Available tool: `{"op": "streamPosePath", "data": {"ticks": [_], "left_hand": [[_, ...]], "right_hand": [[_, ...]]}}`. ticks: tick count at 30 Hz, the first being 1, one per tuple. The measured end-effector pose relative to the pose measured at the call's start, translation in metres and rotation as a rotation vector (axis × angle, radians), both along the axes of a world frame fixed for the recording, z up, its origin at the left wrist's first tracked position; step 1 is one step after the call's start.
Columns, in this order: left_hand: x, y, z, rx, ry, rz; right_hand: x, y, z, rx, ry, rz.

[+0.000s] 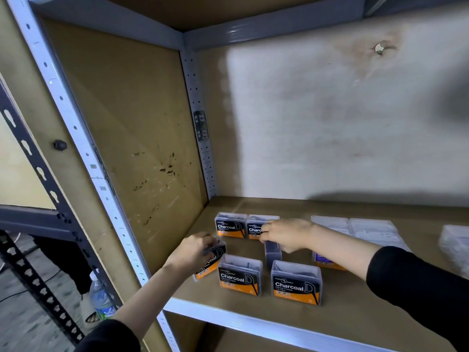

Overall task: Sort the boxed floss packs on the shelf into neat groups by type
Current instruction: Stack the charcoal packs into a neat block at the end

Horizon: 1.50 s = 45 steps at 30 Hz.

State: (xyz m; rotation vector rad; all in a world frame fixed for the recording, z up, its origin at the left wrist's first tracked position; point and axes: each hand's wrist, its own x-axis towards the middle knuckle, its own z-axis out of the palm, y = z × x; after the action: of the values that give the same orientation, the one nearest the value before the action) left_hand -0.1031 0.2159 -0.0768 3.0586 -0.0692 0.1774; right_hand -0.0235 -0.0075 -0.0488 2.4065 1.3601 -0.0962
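Several black-and-orange Charcoal floss boxes stand on the brown shelf board (342,316). Two sit at the back (229,226), two at the front (239,275) (295,283). My left hand (193,251) grips a tilted Charcoal box (212,261) at the shelf's left edge. My right hand (285,235) holds a dark box (272,254) turned end-on, in front of the second back box (253,229). A purple-and-orange box (326,261) is partly hidden behind my right forearm. Clear boxes with white contents (355,227) lie at the back right.
The shelf's left side panel (132,148) and grey upright post (200,138) close in the left. A stained white wall stands behind. Another blurred clear pack (455,245) sits at far right. A water bottle (100,299) stands on the floor at lower left.
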Motion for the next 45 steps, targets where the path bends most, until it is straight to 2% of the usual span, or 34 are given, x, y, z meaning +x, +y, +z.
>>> {"op": "streamPosePath", "data": {"ticks": [8, 13, 16, 19, 24, 38, 45], "left_hand": [[0.006, 0.002, 0.007, -0.008, 0.049, -0.022], [0.013, -0.006, 0.001, -0.108, -0.021, -0.053], [0.015, -0.008, -0.002, -0.169, -0.047, -0.077], [0.016, 0.000, -0.006, -0.198, -0.045, -0.111], [0.013, 0.012, -0.018, -0.149, -0.066, -0.101], [0.048, -0.004, -0.021, -0.184, -0.111, -0.095], [0.057, -0.003, -0.024, -0.203, -0.122, -0.116]], "right_hand": [[0.007, 0.009, 0.002, 0.255, 0.259, -0.271], [0.006, 0.007, -0.004, 0.401, 0.348, -0.416], [0.007, -0.001, 0.004, 0.454, 0.392, -0.431], [0.005, -0.009, 0.007, 0.489, 0.372, -0.387], [0.002, -0.016, -0.013, 0.410, 0.292, -0.338], [0.014, 0.009, -0.040, 0.532, 0.060, -0.388], [0.022, 0.014, -0.045, 0.573, 0.046, -0.412]]}}
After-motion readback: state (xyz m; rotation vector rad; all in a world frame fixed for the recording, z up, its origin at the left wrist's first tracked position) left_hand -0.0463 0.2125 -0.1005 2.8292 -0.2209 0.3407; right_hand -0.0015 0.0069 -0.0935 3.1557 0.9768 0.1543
